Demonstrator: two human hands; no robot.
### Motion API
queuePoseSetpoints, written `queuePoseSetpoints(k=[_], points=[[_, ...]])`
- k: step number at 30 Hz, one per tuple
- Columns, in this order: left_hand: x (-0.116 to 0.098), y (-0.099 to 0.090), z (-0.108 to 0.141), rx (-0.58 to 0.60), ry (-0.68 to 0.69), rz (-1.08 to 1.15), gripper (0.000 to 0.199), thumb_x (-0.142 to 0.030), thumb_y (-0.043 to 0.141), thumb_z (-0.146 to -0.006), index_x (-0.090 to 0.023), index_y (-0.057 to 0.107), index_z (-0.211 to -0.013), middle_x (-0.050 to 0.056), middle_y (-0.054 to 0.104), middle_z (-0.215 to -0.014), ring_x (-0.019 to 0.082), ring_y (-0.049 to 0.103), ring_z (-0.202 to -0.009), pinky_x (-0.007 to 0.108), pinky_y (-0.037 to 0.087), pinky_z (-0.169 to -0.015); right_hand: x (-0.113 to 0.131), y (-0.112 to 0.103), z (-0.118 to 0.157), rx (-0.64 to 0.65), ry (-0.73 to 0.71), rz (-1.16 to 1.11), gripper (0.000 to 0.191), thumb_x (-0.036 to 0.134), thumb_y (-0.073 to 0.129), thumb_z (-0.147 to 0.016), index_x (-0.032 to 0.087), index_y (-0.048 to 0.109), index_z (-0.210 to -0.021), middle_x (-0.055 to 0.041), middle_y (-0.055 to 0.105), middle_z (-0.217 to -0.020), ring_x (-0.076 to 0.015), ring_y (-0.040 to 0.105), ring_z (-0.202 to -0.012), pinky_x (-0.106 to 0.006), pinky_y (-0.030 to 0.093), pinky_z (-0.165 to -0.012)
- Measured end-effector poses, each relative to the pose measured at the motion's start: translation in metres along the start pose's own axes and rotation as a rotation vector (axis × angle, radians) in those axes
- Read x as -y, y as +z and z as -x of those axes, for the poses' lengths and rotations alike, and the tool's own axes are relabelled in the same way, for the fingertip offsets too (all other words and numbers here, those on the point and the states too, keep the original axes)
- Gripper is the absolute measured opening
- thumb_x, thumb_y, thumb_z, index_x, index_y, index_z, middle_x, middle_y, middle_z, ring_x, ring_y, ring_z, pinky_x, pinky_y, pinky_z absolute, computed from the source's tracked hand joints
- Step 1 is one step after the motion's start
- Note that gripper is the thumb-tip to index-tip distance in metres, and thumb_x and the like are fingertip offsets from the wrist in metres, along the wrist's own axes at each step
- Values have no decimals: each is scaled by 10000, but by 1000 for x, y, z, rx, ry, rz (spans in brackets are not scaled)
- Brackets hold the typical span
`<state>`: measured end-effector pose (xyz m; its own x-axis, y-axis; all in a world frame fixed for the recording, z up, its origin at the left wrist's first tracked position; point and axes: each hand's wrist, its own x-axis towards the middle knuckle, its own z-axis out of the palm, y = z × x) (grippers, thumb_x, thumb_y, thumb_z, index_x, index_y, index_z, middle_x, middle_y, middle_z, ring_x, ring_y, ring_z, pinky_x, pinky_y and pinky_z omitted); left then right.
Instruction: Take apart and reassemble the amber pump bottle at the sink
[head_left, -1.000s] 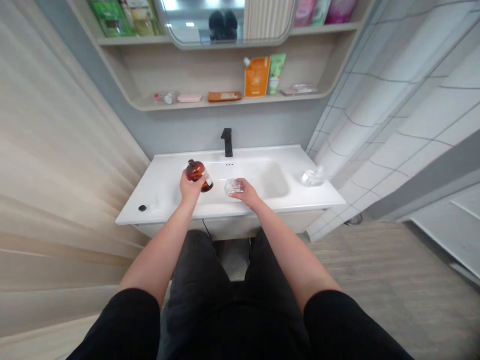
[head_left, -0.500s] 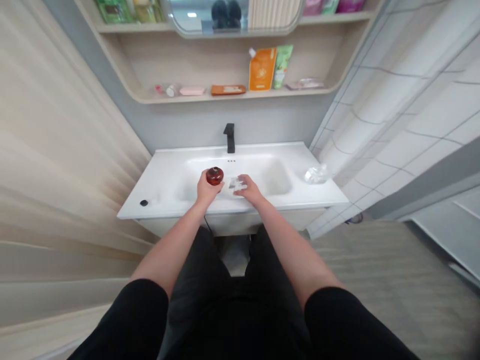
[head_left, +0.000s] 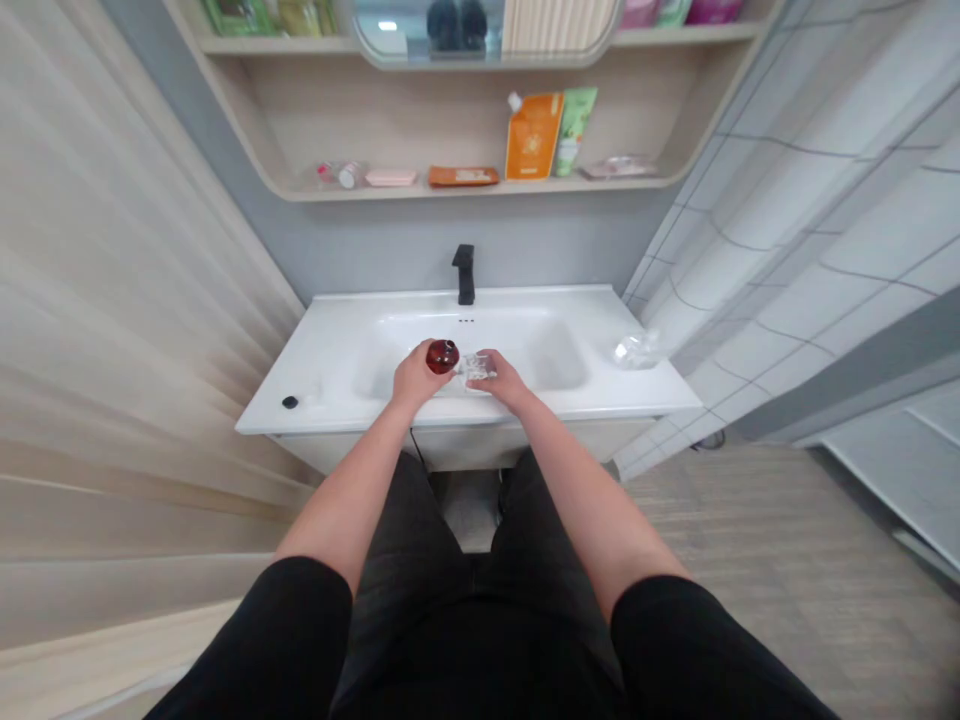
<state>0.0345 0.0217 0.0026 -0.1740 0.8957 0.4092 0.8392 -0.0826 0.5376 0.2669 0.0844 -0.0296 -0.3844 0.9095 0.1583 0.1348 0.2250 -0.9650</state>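
Over the front of the white sink basin (head_left: 551, 350), my left hand (head_left: 415, 380) is closed around a dark red, shiny round bottle (head_left: 442, 357). The bottle leans to the right, its narrow top toward the other hand. My right hand (head_left: 504, 381) grips a clear cup (head_left: 477, 367) with a faceted look. The bottle's top is close beside the cup; whether they touch I cannot tell. A small black cap (head_left: 290, 402) lies on the counter at the left.
A black faucet (head_left: 465, 275) stands behind the basin. On the counter's right is a crumpled clear plastic thing (head_left: 637, 350). The shelf above holds an orange pouch (head_left: 534, 136), a green tube (head_left: 576, 130) and a brown packet (head_left: 463, 176). A curtain (head_left: 135, 300) hangs at the left.
My left hand has moved a little right and tipped the red bottle toward the clear cup. The cup in my right hand has shifted only slightly. The camera view has shifted slightly.
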Motion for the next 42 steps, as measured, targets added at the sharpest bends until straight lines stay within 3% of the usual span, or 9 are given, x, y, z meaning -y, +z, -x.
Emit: queuePoseSetpoints(k=[10, 16, 42], points=[[-7, 4, 5, 0, 110, -181, 633, -304, 801, -923, -225, 639, -1530, 143, 747, -1482, 369, 711, -1349, 460, 581, -1138, -1, 1, 0, -40, 31, 71, 798, 352, 969, -572, 296, 628, -1292, -15, 719, -1126, -267, 693, -1061, -483, 581, -1052], [-11, 2, 6, 6, 158, -210, 584, -308, 733, -972, -212, 654, -1543, 161, 733, -1512, 381, 677, -1387, 500, 498, -1217, -1, 4, -2, -78, -19, 202, 801, 306, 980, -550, 287, 647, -1279, -34, 723, -1199, -277, 691, -1104, -490, 589, -1065], [-20, -10, 10, -15, 228, -195, 641, -157, 564, -967, -262, 660, -1592, 149, 678, -1596, 375, 524, -1566, 579, 287, -1350, 1, 3, -2, -73, 4, 235, 820, 278, 1017, -549, 293, 692, -1302, -21, 739, -1169, -277, 710, -1099, -491, 580, -1092]])
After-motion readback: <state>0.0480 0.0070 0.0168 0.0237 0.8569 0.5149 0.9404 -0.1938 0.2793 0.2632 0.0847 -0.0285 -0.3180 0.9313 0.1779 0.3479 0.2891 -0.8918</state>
